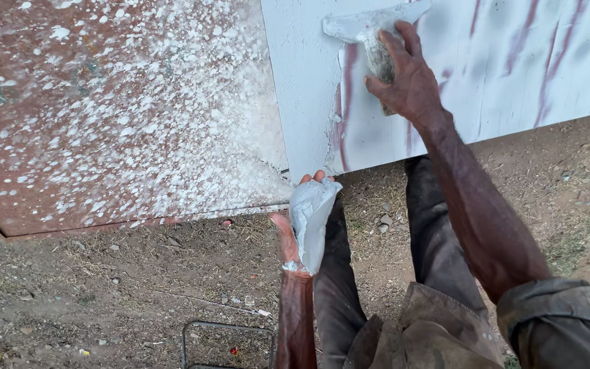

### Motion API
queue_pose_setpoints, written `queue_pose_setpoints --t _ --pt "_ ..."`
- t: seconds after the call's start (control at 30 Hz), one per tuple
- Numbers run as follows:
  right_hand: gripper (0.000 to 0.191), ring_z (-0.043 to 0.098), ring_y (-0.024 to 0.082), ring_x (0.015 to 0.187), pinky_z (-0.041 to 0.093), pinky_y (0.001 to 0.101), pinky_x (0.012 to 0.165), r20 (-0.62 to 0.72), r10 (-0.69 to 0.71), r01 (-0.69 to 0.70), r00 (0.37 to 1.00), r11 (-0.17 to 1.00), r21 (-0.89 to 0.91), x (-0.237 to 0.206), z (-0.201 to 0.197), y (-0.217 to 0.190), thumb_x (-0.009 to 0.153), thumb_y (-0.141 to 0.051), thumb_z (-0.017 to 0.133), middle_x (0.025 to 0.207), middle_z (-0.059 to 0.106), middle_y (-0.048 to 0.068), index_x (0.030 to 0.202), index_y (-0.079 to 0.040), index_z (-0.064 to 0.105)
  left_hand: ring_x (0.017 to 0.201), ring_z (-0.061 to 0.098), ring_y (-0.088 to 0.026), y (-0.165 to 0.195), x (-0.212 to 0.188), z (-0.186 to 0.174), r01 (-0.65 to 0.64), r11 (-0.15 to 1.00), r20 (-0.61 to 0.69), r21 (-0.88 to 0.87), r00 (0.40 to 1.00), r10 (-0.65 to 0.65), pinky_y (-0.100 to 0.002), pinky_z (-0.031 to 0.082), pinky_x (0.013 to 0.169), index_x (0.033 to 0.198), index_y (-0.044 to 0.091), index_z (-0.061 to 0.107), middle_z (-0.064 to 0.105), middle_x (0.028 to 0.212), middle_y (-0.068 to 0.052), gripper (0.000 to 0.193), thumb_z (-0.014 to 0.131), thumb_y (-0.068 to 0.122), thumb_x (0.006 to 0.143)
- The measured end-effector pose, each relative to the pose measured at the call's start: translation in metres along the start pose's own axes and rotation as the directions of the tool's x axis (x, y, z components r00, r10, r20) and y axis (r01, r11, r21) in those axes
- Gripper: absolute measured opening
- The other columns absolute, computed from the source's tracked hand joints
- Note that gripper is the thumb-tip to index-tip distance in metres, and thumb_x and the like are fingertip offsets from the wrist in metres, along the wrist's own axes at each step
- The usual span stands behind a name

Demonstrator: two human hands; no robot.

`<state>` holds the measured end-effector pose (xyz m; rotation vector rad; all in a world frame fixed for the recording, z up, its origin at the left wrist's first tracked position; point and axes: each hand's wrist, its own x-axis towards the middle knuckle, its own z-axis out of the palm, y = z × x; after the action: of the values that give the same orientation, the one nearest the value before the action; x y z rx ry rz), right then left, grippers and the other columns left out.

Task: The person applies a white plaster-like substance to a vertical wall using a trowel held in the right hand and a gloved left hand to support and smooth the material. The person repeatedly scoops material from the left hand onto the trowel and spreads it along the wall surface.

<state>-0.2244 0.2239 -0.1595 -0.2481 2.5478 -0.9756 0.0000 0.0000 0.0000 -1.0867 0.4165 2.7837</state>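
My right hand [408, 78] grips the handle of a wide putty knife [367, 27], its blade pressed flat on a pale grey-white coated metal panel [513, 61] with reddish streaks showing through. My left hand [288, 236] is held low near the panel's bottom corner, palm up, holding a flat scraper loaded with grey-white filler paste [311, 215]. My dark trousers [438, 239] show below, between the arms.
To the left stands a rust-brown metal sheet [69, 137] speckled with white spatter. Below it lies bare dirt ground [104, 301] with small stones and dry grass. A thin metal wire frame [227, 335] sits at the bottom edge.
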Motion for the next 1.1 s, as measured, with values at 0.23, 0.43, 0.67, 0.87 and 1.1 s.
queue_pose_setpoints --t 0.23,0.43,0.67,0.87,1.1 --pt "0.091 0.034 0.041 0.154 0.053 0.0502 0.113 -0.040 0.135 -0.135 0.990 0.991 -0.009 -0.127 0.067 -0.040 0.091 -0.026 0.083 0.172 0.013 0.018 0.164 -0.003 0.034 0.156 0.027 -0.037 0.039 -0.019 -0.018 -0.037 0.991 0.021 0.125 0.999 0.035 -0.047 0.023 0.131 0.163 -0.002 0.018 0.027 0.167 -0.023 0.124 0.071 0.070 0.077" --pt "0.093 0.027 0.040 0.158 0.049 0.0501 0.118 -0.133 0.212 -0.209 0.968 0.977 0.037 -0.206 0.138 -0.080 0.091 -0.027 0.083 0.172 0.011 0.019 0.165 -0.009 0.029 0.157 0.027 -0.036 0.065 -0.041 -0.034 -0.083 0.990 0.029 0.111 0.996 0.080 -0.048 0.022 0.133 0.162 -0.006 0.019 0.028 0.168 -0.024 0.130 0.078 0.068 0.073" --pt "0.098 0.019 0.045 0.160 0.036 0.0557 0.129 -0.328 0.200 -0.151 0.923 0.974 0.171 -0.243 0.208 -0.121 0.090 -0.018 0.085 0.172 0.008 0.024 0.166 -0.010 0.024 0.157 0.028 -0.038 0.085 -0.053 -0.038 -0.150 0.971 0.048 0.184 0.988 0.144 -0.050 0.021 0.135 0.162 -0.004 0.022 0.031 0.166 -0.023 0.121 0.069 0.072 0.080" --pt "0.095 0.028 0.044 0.155 0.038 0.0572 0.123 -0.260 0.133 -0.104 0.956 0.987 0.122 -0.269 0.198 -0.139 0.086 -0.017 0.084 0.168 0.017 0.025 0.163 -0.009 0.028 0.157 0.029 -0.039 0.084 -0.045 -0.015 -0.216 0.962 0.142 0.169 0.971 0.193 -0.052 0.023 0.136 0.161 -0.003 0.025 0.034 0.165 -0.024 0.110 0.061 0.071 0.088" --pt "0.075 0.067 0.029 0.091 0.060 0.0337 0.063 0.284 0.329 -0.433 0.900 0.623 0.651 -0.275 0.023 -0.126 0.088 -0.017 0.066 0.162 0.040 0.015 0.158 -0.010 0.039 0.156 0.035 -0.039 0.061 -0.006 0.049 -0.189 0.959 0.324 0.211 0.939 0.114 -0.051 0.026 0.135 0.163 -0.005 0.026 0.038 0.164 -0.025 0.109 0.054 0.074 0.093"
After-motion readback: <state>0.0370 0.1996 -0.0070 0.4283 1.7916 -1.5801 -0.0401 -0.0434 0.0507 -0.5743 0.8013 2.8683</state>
